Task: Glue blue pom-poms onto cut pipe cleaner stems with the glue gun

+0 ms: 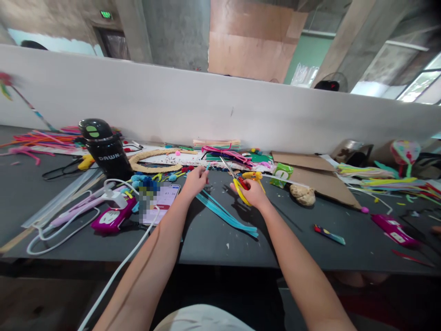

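My right hand [255, 193] is wrapped round the yellow and red handles of a pair of scissors [244, 196]; their blades point up and to the left, and look parted. My left hand [196, 181] pinches a small light blue piece, likely a bit of pipe cleaner [207, 167], left of the blade tips. Between my forearms a bundle of light blue pipe cleaners [227, 219] lies on the dark table [220, 250]. Just behind my right hand is a yellow glue gun [253, 175], partly hidden.
At left stand a black flask [106, 154], a purple power block [112, 218], cables and a phone [165, 202]. Pink pipe cleaners [227, 154] lie at the back. Toward the right are a green packet [281, 174], cardboard [320, 184], a box cutter [330, 234] and another power block [394, 230].
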`<state>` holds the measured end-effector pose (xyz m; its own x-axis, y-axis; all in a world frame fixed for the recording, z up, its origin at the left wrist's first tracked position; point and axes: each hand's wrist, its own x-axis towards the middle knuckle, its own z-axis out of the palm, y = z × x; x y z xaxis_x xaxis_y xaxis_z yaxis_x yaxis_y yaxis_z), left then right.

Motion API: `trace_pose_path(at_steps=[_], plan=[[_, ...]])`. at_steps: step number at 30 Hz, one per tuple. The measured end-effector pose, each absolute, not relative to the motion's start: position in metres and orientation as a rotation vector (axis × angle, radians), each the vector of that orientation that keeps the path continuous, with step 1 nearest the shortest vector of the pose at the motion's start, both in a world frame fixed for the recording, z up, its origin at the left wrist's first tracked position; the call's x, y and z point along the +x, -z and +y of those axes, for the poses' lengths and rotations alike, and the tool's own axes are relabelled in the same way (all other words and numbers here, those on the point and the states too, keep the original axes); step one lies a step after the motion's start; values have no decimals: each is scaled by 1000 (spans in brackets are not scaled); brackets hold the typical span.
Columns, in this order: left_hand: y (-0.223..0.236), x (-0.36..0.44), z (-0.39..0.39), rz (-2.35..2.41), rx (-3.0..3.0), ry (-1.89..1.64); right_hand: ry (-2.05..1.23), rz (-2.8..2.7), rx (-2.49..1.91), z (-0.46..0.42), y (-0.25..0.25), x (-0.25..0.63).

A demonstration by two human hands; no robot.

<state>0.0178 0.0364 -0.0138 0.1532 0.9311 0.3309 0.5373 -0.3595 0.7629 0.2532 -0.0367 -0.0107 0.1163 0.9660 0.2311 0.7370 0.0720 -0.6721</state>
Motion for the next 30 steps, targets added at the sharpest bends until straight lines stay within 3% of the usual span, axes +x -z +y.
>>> trace_pose_path(at_steps=[14,30], plan=[[12,18,38,1356,1921,-1284,-671,-1736,-1575,-40,18,247],[11,17,37,1320,1956,-1291,-704,-1742,-1600,-44,11,242]])
